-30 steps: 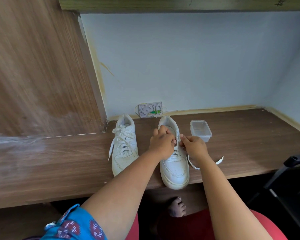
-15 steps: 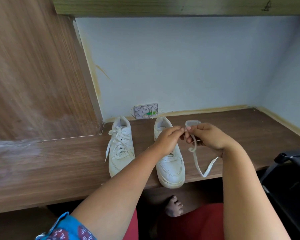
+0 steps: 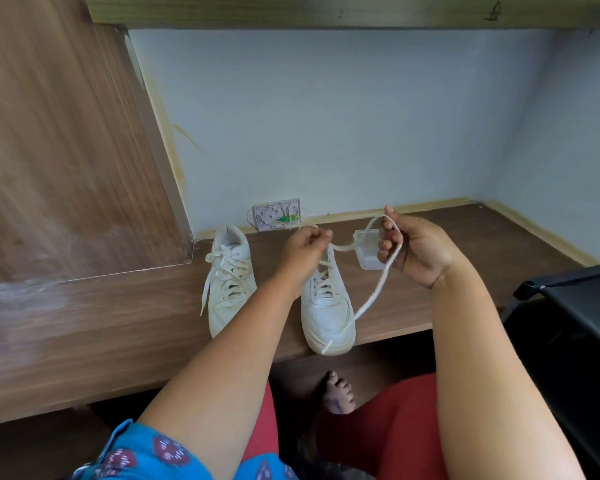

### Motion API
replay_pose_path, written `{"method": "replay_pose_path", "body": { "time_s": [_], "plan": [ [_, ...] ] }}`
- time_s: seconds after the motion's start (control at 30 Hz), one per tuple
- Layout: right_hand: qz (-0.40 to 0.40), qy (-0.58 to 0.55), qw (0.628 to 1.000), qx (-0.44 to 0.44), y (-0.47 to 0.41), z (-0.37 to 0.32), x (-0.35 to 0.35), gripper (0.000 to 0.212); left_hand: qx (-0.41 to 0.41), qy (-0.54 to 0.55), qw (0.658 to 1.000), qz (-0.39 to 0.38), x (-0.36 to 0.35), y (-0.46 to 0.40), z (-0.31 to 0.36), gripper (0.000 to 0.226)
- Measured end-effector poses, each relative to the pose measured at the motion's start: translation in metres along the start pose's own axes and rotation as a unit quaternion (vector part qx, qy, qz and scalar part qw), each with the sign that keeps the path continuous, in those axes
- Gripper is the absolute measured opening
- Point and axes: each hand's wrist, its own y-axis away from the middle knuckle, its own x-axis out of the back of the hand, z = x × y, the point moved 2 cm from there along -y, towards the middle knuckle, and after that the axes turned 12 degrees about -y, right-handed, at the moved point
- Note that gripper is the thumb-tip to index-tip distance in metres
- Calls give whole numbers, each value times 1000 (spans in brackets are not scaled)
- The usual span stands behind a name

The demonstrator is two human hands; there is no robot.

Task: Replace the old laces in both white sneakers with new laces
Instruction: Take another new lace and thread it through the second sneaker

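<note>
Two white sneakers stand side by side on the wooden desk. The left sneaker [image 3: 230, 278] is fully laced, with one lace end trailing off its left side. Lacing crosses the front of the right sneaker [image 3: 327, 303]. My left hand [image 3: 305, 249] hovers over that shoe's collar and pinches one part of a white lace [image 3: 378, 285]. My right hand [image 3: 411, 247] is raised to the right of the shoe, its fingers curled round the same lace. The lace arcs over this hand and its free end hangs down to the shoe's toe.
A small clear plastic box [image 3: 367, 249] sits on the desk behind the lace, partly hidden by my right hand. A white wall socket plate [image 3: 276, 214] is at the back wall. A black chair [image 3: 568, 306] stands at the right. My bare foot [image 3: 338, 393] is under the desk.
Both hands lifted off the right sneaker. My right hand moved up and to the right, drawing the lace out so that a long loose length now hangs from it.
</note>
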Motion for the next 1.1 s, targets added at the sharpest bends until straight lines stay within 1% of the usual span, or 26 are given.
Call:
{"method": "replay_pose_path", "body": {
  "time_s": [0.07,0.13,0.17,0.2,0.23,0.27,0.3,0.33,0.37,0.4,0.43,0.47,0.5,0.57,0.63,0.67,0.73,0.8,0.83,0.87,0.9,0.93,0.97,1.0,1.03,1.1],
  "plan": [
    [16,2,999,-36,-3,8,-1,37,-15,-65,995,-71,-2,7,8,21],
    [46,-8,998,-48,-5,10,1,39,-28,-117,984,-132,-3,11,10,20],
    [74,21,996,-44,-4,9,1,41,-38,-114,984,-134,-2,11,10,19],
    [112,107,987,-41,-4,7,4,44,-49,-85,988,-121,1,11,11,17],
    [139,258,955,-46,-4,6,11,50,-60,-47,992,-102,4,11,13,14],
    [163,421,890,-57,-4,6,16,56,-71,-8,994,-87,7,10,14,13],
    [163,530,831,-55,-4,7,20,59,-82,19,993,-79,8,9,15,14],
    [135,563,815,-31,-5,9,19,57,-92,31,992,-77,8,9,18,16],
    [91,532,842,3,-5,12,13,50,-101,33,991,-80,6,9,20,18],
    [45,468,882,27,-2,14,3,42,-106,33,990,-87,4,10,22,20],
    [11,412,910,35,-1,16,-7,33,-104,35,989,-95,0,12,23,21],
    [-10,391,919,47,-2,17,-13,28,-97,45,989,-102,-3,13,24,22],
    [-12,398,915,64,-4,19,-16,28,-90,56,989,-101,-5,13,23,21],
    [6,401,911,91,-8,22,-13,34,-79,58,992,-75,-6,13,20,18],
    [18,362,929,79,-8,22,-9,33,-73,61,994,-49,-1,11,19,17],
    [10,338,939,64,-6,22,-8,32,-68,80,994,-35,3,10,18,19],
    [-1,275,961,45,-2,18,-6,32,-14,143,989,23,11,4,16,22],
    [11,186,981,62,0,11,-5,28,88,185,973,105,22,-3,9,26],
    [20,144,986,79,0,8,-5,25,140,187,964,127,27,-4,4,26],
    [26,108,989,99,1,5,-5,24,178,172,961,128,30,-3,0,25],
    [31,82,990,114,1,4,-6,23,193,130,967,105,30,-3,-4,22],
    [32,74,989,123,1,4,-7,24,184,52,979,74,28,-4,-8,20],
    [34,92,988,123,1,6,-10,25,153,-46,985,59,25,-4,-11,23],
    [34,139,983,116,0,9,-12,27,112,-136,982,67,22,-6,-13,30],
    [32,205,972,107,-1,14,-14,28,58,-185,979,69,18,-3,-8,33],
    [22,306,948,90,-2,22,-20,29,-30,-155,987,22,4,6,10,32]
  ]
}}
